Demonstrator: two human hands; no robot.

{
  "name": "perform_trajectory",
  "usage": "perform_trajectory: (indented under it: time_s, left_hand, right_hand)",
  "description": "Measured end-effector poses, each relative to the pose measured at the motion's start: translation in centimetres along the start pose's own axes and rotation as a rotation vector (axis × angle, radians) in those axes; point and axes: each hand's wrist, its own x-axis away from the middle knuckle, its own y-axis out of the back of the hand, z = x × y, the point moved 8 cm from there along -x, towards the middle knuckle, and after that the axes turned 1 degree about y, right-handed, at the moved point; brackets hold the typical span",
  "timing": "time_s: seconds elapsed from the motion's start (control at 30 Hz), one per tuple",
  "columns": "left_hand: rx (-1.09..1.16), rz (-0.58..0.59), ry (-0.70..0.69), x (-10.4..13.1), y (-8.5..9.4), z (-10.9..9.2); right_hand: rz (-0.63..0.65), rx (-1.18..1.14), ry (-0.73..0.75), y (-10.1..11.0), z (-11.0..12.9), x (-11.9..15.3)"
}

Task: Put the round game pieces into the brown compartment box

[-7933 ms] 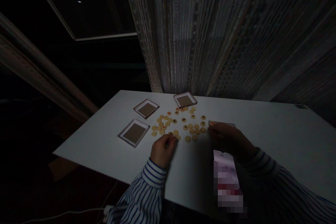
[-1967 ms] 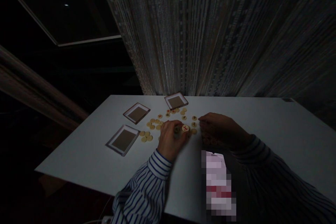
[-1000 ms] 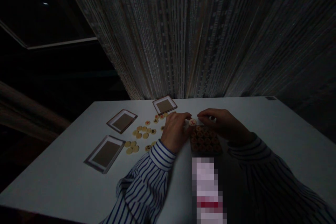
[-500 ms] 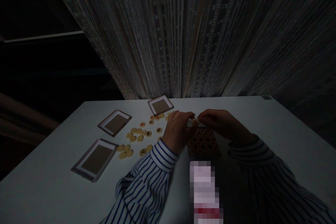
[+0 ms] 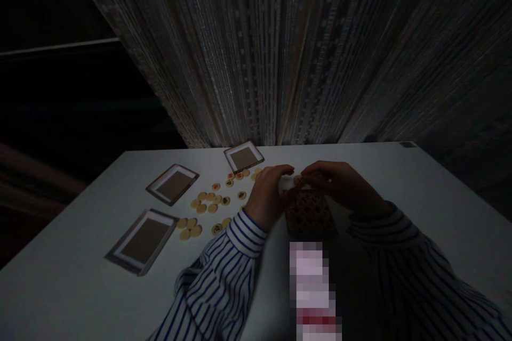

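Note:
Between my hands is a round, pale Chinese chess piece (image 5: 298, 180), held at the fingertips of my right hand (image 5: 336, 184). My left hand (image 5: 270, 189) sits just left of it with thumb and forefinger apart; its thumb lies close under the piece, and I cannot tell if they touch. Directly below both hands lies a dark box (image 5: 311, 216) filled with rows of round pieces, its far edge partly covered by my fingers. Loose Chinese chess pieces (image 5: 212, 208) are scattered left of my left hand, some showing red or black characters, others plain side up.
Three shallow box parts lie on the white table (image 5: 72, 240): one at the left front (image 5: 142, 242), another behind it (image 5: 173, 184), a third near the back edge (image 5: 244, 157). A string curtain (image 5: 256, 53) hangs behind the table. A blurred-out patch covers the front middle.
My left forefinger has come away from the piece, opening a gap to the thumb. The piece now stays at my right fingertips. The view has shifted slightly.

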Motion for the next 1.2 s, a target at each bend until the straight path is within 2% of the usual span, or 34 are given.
perform_trajectory:
  time_s: [0.1,0.2,0.27,0.33,0.47,0.67,1.0,1.2]
  left_hand:
    - [0.24,0.02,0.154,0.0,-0.3,1.5]
    - [0.533,0.099,0.376,0.2,-1.6,2.9]
    - [0.693,0.127,0.491,0.4,-2.4,3.3]
    - [0.787,0.111,0.547,0.5,-2.6,3.4]
    - [0.839,0.065,0.599,0.6,-2.6,3.6]
    - [0.898,0.084,0.67,1.0,-3.0,3.9]
    - [0.905,0.082,0.626,0.8,-2.6,3.6]
    - [0.873,0.096,0.633,0.8,-2.6,3.7]
  right_hand:
    - [-0.014,-0.009,-0.01,0.1,-0.1,0.0]
    - [-0.032,-0.019,-0.014,0.3,-0.1,0.0]
    - [-0.04,-0.023,-0.021,0.4,-0.1,0.1]
    - [-0.039,-0.025,-0.024,0.3,-0.1,0.1]
    - [-0.022,-0.017,-0.005,0.1,-0.1,0.1]
    - [0.022,0.025,0.052,-0.1,0.3,0.2]
    - [0.095,0.066,0.217,-0.6,1.7,0.8]
    - [0.053,0.176,0.317,-0.5,2.9,0.9]
